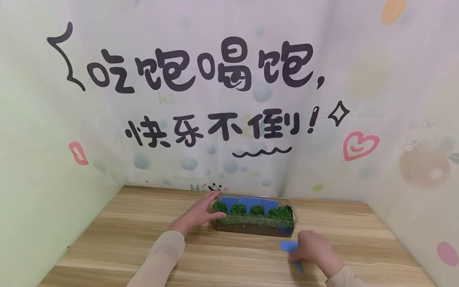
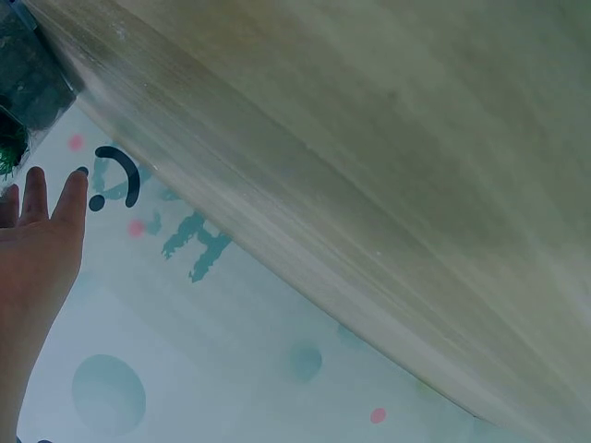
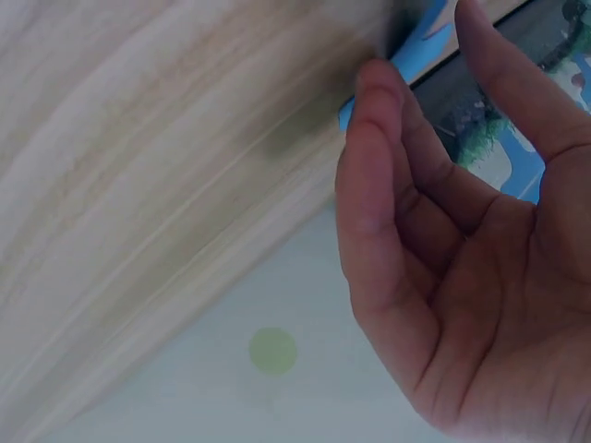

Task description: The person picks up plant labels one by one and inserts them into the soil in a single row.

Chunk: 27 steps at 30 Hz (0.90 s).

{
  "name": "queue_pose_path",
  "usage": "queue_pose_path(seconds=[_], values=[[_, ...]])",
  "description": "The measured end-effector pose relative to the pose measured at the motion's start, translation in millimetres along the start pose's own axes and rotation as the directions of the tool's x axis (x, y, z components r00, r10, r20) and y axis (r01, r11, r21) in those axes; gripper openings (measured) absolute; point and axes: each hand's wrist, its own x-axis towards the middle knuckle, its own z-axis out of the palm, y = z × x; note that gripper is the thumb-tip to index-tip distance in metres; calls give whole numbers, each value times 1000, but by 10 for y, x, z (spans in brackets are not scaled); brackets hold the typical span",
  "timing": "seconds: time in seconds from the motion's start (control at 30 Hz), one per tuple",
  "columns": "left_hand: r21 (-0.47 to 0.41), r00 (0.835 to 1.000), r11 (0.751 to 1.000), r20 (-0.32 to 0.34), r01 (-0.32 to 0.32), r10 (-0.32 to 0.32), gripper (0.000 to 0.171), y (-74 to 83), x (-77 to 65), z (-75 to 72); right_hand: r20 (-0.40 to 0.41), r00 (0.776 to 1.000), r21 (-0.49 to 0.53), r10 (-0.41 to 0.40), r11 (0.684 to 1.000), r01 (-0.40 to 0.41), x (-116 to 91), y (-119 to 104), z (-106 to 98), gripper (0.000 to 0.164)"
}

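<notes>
A long clear plastic box point(image 1: 247, 230) holds dark soil and green artificial-looking grass point(image 1: 281, 217). Several blue plant labels point(image 1: 250, 204) stand in a row in the grass. At the box's left end is my left hand point(image 1: 199, 213), its thumb towards the front and its extended fingers towards the back; whether they press on the wall is hard to tell. Between thumb and fingers, my right hand point(image 1: 315, 249) pinches a blue T-shaped plant label point(image 1: 288, 246) in front of the box's right end. Its pointed stem hangs down. The right wrist view shows curled fingers point(image 3: 379, 194) partly hiding this label.
The wood-grain table point(image 1: 143, 227) lies under the box. Behind it rises a printed backdrop point(image 1: 222, 167) with large dark lettering, close to the box's back side. Pale walls point(image 1: 43, 179) flank the table.
</notes>
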Motion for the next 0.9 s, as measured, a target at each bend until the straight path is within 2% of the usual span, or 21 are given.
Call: queue_pose_path(seconds=[0.33,0.63,0.77,0.8,0.87,0.9], values=[[1,1000,1000,-3,-11,11,86,9,-7,-7,-14,1000,-15,10,1000,-10,19,-4,30,32],[-8,1000,1000,-2,-12,12,86,14,-12,-7,12,1000,58,-8,998,8,16,22,53,39],[-4,1000,1000,-1,-16,16,86,17,-12,-10,34,999,134,-27,991,22,20,42,53,39],[-3,1000,1000,-1,-16,16,86,17,-11,-10,43,998,165,-36,986,29,24,48,51,36],[-3,1000,1000,-2,-15,15,86,16,-12,-10,69,996,229,-53,973,36,35,70,44,18],[-3,1000,1000,-1,-14,14,86,16,-12,-10,79,995,264,-67,963,44,40,85,40,17]])
